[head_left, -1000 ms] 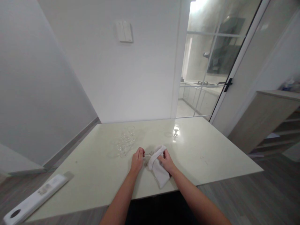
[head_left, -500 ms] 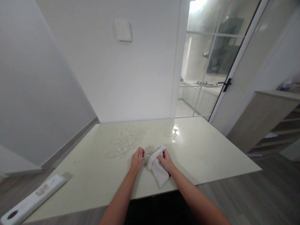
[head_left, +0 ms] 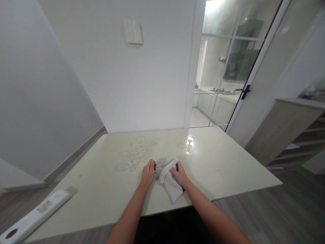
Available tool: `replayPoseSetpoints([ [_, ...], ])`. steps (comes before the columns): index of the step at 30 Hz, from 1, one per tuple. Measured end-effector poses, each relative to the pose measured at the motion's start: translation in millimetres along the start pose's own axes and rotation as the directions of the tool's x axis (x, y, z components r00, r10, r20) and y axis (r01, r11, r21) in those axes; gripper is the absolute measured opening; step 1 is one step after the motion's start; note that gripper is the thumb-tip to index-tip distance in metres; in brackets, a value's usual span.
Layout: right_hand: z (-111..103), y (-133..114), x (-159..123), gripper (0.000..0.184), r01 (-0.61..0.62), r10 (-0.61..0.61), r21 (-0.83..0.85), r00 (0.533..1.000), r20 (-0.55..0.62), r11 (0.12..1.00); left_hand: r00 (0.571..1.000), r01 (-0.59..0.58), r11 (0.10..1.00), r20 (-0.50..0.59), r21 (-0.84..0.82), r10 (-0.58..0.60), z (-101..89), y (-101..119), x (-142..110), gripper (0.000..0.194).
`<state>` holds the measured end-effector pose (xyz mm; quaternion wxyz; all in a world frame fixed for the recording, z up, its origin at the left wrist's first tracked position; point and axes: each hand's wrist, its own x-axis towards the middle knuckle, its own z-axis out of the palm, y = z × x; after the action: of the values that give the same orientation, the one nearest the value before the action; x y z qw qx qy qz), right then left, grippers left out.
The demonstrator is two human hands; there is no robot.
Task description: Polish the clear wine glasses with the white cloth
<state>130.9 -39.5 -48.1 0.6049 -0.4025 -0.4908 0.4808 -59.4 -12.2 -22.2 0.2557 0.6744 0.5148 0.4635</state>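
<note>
My left hand (head_left: pixel 148 173) is closed in a pinch on the stem end of a small clear glass (head_left: pixel 160 167) held just above the table. My right hand (head_left: pixel 179 174) is closed on a white cloth (head_left: pixel 170 181) that wraps the other end of that glass; the cloth's loose end lies on the table toward me. The part of the glass inside the cloth is hidden.
A cluster of several clear glasses (head_left: pixel 134 153) stands on the cream table (head_left: pixel 228 169) beyond my left hand. One small stemmed glass (head_left: pixel 189 143) stands apart at the back right. A long white box (head_left: pixel 33 217) lies at the near left corner. A glass door is behind.
Both hands keep their hold on the glass and cloth; only the view shifted slightly, with no clear movement of objects.
</note>
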Motion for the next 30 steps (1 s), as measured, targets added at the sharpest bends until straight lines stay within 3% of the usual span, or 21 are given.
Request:
replayPoseSetpoints([
  [11, 1.1, -5.6, -0.8, 0.042, -0.008, 0.008, 0.013, 1.0, -0.011, 1.0, 1.0, -0.01, 0.999, 0.016, -0.038, 0.01, 0.1, -2.1, -0.1, 0.041],
  [17, 0.3, -9.0, 1.8, 0.04, -0.147, 0.168, 0.136, 0.974, -0.152, 0.98, 0.99, -0.118, 0.985, 0.065, -0.127, 0.127, -2.8, 1.6, -7.3, 0.036],
  [20, -3.1, -8.4, 4.2, 0.044, -0.186, 0.208, 0.117, 0.955, -0.212, 0.976, 0.983, -0.143, 0.982, 0.102, -0.122, 0.155, -3.1, 3.3, -10.0, 0.032],
  [23, -7.1, -5.0, 6.6, 0.051, -0.161, 0.173, 0.068, 0.956, -0.236, 0.985, 0.994, -0.057, 0.985, 0.083, -0.163, 0.071, -1.6, 3.7, -8.5, 0.033],
  [26, -9.4, -1.2, 6.7, 0.052, -0.186, 0.195, 0.061, 0.948, -0.25, 0.981, 0.991, 0.117, 0.956, 0.1, -0.268, -0.093, 0.4, 3.0, -3.9, 0.043],
  [30, -7.5, -4.8, 0.8, 0.044, -0.196, 0.198, 0.043, 0.978, -0.067, 0.98, 0.955, 0.292, 0.906, 0.147, -0.307, -0.258, 1.2, 2.3, 1.1, 0.052],
])
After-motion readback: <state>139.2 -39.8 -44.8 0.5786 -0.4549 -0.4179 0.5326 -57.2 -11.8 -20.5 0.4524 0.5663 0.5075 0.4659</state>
